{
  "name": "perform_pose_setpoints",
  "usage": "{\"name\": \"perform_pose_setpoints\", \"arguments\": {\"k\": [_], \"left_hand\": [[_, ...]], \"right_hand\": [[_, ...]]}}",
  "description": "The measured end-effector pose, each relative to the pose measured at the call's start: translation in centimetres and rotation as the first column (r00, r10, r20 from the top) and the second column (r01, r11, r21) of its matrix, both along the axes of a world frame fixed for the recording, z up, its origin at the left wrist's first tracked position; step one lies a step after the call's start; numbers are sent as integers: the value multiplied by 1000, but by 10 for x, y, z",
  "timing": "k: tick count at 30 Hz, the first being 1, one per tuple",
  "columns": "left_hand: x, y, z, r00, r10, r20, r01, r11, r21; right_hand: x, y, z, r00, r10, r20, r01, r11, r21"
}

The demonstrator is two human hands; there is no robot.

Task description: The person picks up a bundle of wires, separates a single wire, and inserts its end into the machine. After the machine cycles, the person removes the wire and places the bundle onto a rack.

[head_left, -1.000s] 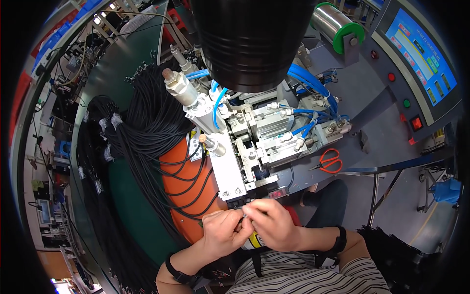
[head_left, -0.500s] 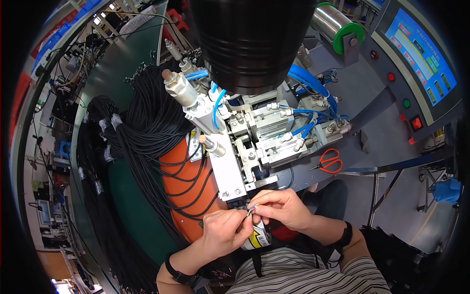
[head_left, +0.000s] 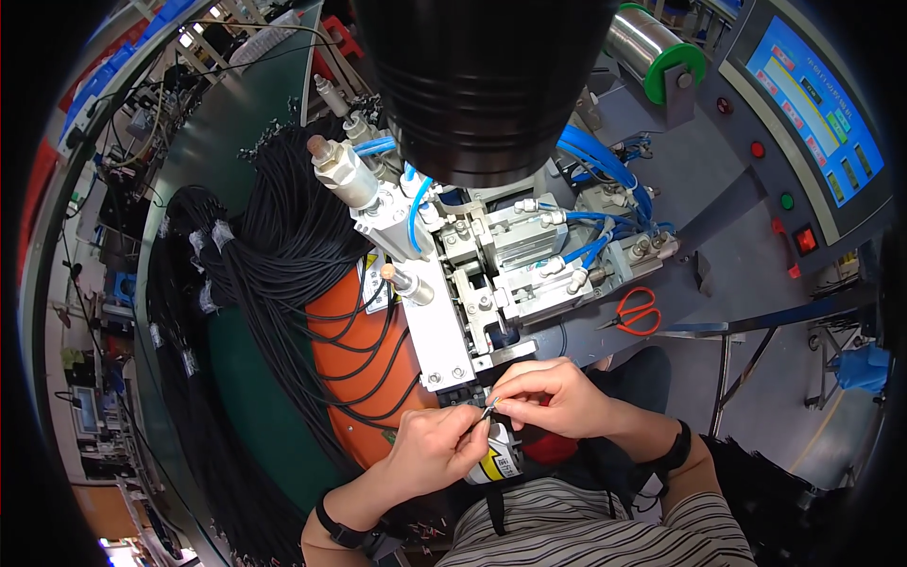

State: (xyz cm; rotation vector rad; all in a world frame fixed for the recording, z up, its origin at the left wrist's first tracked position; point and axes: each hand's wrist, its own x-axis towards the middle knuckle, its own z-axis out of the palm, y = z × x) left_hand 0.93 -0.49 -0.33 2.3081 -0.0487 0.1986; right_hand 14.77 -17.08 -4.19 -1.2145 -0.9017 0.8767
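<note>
In front of my body, below the machine, my left hand (head_left: 436, 448) pinches the end of a thin cable (head_left: 487, 413) between thumb and forefinger. Close against it, my right hand (head_left: 550, 401) pinches the small wires at the cable's tip. The fingers hide most of the wire ends. Just above both hands stands a metal pneumatic machine (head_left: 529, 236) with cylinders and blue air hoses (head_left: 593, 154). Black cables (head_left: 302, 213) lie in a thick bundle to the left, several of them trailing across an orange surface (head_left: 364, 364).
Red-handled scissors (head_left: 638, 312) lie on the grey bench right of the machine. A solder wire spool (head_left: 652, 47) with green flanges sits at the back right, beside a control panel screen (head_left: 817, 104). A large black cylinder (head_left: 482, 85) hangs over the machine.
My right hand has shifted slightly, and its fingers have closed in around the wire tips. The coloured wires show less than before. My left hand keeps its pinch.
</note>
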Motion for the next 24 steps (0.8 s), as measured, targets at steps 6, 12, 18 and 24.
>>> {"name": "perform_pose_setpoints", "arguments": {"k": [6,12,18,24], "left_hand": [[0,0,4,1000,-8,-12,7,1000,-2],[-5,-7,8,998,-35,53,6,875,484],[-8,1,4,998,-11,57,-19,871,491],[-8,2,2,999,-25,41,3,883,469]], "right_hand": [[-2,3,-1,997,-42,57,44,999,-29],[-8,8,14,682,-151,715,219,976,-4],[-12,7,10,519,-133,844,286,958,-25],[-14,7,5,550,-177,816,297,955,6]]}}
